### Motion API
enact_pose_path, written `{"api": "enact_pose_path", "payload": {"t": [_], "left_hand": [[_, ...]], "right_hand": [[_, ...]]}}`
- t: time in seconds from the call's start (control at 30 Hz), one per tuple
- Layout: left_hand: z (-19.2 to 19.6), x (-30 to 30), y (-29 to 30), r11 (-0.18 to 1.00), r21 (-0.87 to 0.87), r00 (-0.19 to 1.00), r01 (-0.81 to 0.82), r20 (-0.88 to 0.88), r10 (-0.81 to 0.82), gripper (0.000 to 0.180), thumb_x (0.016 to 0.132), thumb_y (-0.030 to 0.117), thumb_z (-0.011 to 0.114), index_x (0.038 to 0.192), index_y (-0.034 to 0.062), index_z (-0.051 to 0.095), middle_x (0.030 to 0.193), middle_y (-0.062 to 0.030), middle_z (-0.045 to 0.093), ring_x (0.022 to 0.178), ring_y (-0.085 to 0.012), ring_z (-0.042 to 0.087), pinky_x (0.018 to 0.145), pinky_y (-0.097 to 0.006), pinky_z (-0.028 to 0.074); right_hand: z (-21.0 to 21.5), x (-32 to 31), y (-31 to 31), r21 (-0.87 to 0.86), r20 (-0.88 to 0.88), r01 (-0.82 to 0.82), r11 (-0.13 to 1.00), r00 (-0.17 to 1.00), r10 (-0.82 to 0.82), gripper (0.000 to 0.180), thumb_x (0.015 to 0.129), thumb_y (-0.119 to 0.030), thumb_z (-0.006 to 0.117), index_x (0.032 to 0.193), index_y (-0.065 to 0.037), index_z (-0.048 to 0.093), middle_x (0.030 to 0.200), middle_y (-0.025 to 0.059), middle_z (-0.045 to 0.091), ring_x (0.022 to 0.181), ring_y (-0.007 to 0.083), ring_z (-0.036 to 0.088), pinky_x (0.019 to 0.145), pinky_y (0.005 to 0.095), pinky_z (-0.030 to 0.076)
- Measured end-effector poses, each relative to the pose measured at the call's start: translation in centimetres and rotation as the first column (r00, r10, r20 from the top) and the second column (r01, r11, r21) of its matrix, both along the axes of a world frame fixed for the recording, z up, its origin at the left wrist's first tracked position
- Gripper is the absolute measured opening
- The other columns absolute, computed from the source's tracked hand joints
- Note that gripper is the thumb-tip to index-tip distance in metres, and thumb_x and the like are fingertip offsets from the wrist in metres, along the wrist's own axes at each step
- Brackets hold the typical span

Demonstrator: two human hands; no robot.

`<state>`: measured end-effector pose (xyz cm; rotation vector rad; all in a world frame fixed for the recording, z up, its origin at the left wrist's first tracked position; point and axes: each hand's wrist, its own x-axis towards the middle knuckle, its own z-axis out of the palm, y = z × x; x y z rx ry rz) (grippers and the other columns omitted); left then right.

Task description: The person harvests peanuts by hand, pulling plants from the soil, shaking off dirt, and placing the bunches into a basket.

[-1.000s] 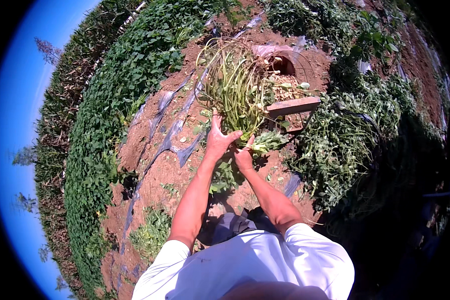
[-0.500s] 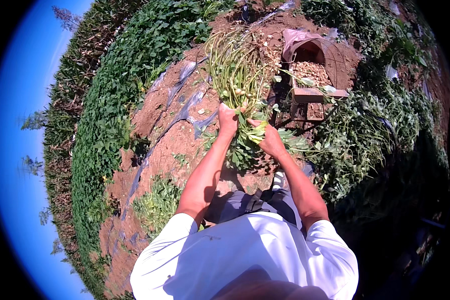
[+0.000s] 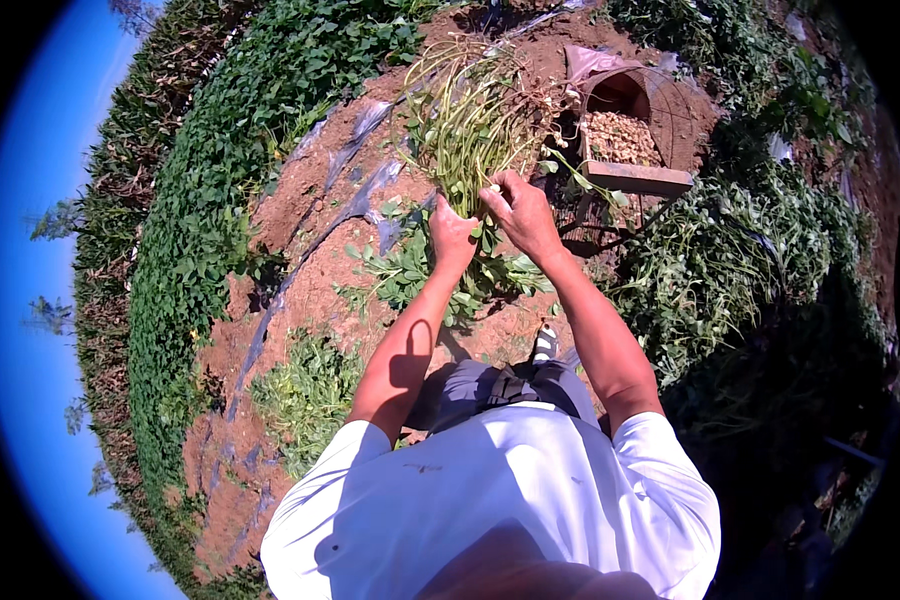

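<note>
A thick bundle of peanut plants (image 3: 460, 130) stretches away from me, its roots and some pods at the far end. My left hand (image 3: 452, 240) is closed around the stems near the leafy end. Green leaves (image 3: 415, 265) hang below that grip. At the right side of the bundle, my right hand (image 3: 526, 218) pinches stems with thumb and fingertips; a small pale bit shows at the fingertips. Just beyond it to the right stands a mesh-covered, arched frame with a wooden front board (image 3: 638, 179). Many peanuts (image 3: 620, 140) lie inside the frame.
Pulled plants (image 3: 715, 255) are heaped on the right, and a smaller pile (image 3: 310, 395) lies at the left. Torn plastic film (image 3: 355, 205) runs across the reddish soil. Leafy green rows (image 3: 205, 220) grow farther left. My shoe (image 3: 545, 343) shows below the bundle.
My right hand has left the leaves near the left hand and moved up to the stems. The left hand keeps its hold, and leaves now spread more to the left.
</note>
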<state>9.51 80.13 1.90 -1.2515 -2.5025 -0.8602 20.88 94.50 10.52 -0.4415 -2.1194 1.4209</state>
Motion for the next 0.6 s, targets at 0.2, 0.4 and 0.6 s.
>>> {"api": "enact_pose_path", "payload": {"t": [0.2, 0.4, 0.6], "left_hand": [[-1.3, -1.9, -1.5, 0.931, 0.061, 0.903, -0.359, 0.275, 0.33, 0.059, 0.067, 0.021, 0.079, 0.107, -0.0155, 0.056, 0.085, -0.0256, 0.065, 0.083, -0.0396, 0.065, 0.077, -0.042, 0.053], [0.1, -2.8, -2.9, 0.885, -0.159, 0.851, -0.437, 0.245, 0.464, 0.055, 0.067, 0.023, 0.075, 0.107, -0.0118, 0.058, 0.086, -0.0266, 0.067, 0.079, -0.0418, 0.065, 0.073, -0.044, 0.053], [0.3, -5.3, -9.2, 0.865, -0.069, 0.779, -0.496, 0.405, 0.479, 0.051, 0.072, 0.028, 0.077, 0.11, -0.0019, 0.062, 0.097, -0.0221, 0.07, 0.089, -0.037, 0.068, 0.081, -0.044, 0.053]], "right_hand": [[3.7, 1.8, -1.9, 0.378, -0.009, -0.014, 0.926, 1.0, 0.019, 0.023, 0.091, -0.021, 0.064, 0.092, -0.004, 0.048, 0.067, 0.0197, 0.059, 0.064, 0.0413, 0.062, 0.054, 0.0483, 0.048], [4.7, 4.7, -3.9, 0.283, -0.015, -0.097, 0.954, 0.994, 0.106, 0.019, 0.091, -0.018, 0.065, 0.091, -0.002, 0.054, 0.067, 0.0167, 0.06, 0.06, 0.0349, 0.062, 0.054, 0.0415, 0.048], [7.8, 6.5, -1.2, 0.091, -0.158, -0.064, 0.994, 0.984, 0.078, 0.011, 0.092, -0.012, 0.065, 0.097, -0.002, 0.063, 0.078, 0.0145, 0.065, 0.066, 0.0259, 0.065, 0.061, 0.0342, 0.05]]}}
